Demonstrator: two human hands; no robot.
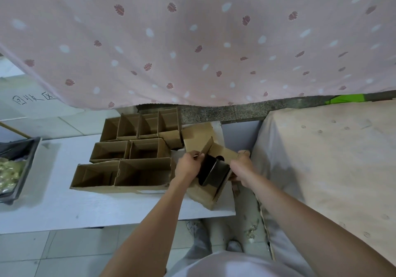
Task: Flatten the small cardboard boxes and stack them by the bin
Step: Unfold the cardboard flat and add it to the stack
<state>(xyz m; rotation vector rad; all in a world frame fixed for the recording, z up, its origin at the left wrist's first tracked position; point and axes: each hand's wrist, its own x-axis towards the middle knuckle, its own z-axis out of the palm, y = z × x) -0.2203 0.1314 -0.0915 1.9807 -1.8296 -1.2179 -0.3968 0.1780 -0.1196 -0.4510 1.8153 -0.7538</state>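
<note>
1. The brown corrugated cardboard box being worked on (211, 169) sits at the right end of the long white tabletop (64, 201), tilted, with its open mouth turned up towards the camera and both hands on it.
2. The left hand (188, 165) is at the box's left side; its fingers curl and pinch the edge of a raised flap (206, 147), thumb towards the camera.
3. The right hand (241, 164) grips the box's right wall, fingers curled over the far top edge and thumb on the near side.
4. The box lies between the two hands, its dark inside showing between them. A round hole is visible in one inner panel.
5. Its flaps are spread open: one stands up by the left fingers, another lies flat on the table near its bottom corner.
6. A flat brown cardboard sheet (196, 133) lies just behind this box, partly under it.
7. To the left stand eight open-topped brown cardboard boxes (132, 148), touching one another in three rows: four at the back, two in the middle, two larger ones at the front.
8. One dark rectangular bin (32, 156) stands at the table's left end.
9. A pink patterned cloth (192, 41) hangs behind the table.
</note>
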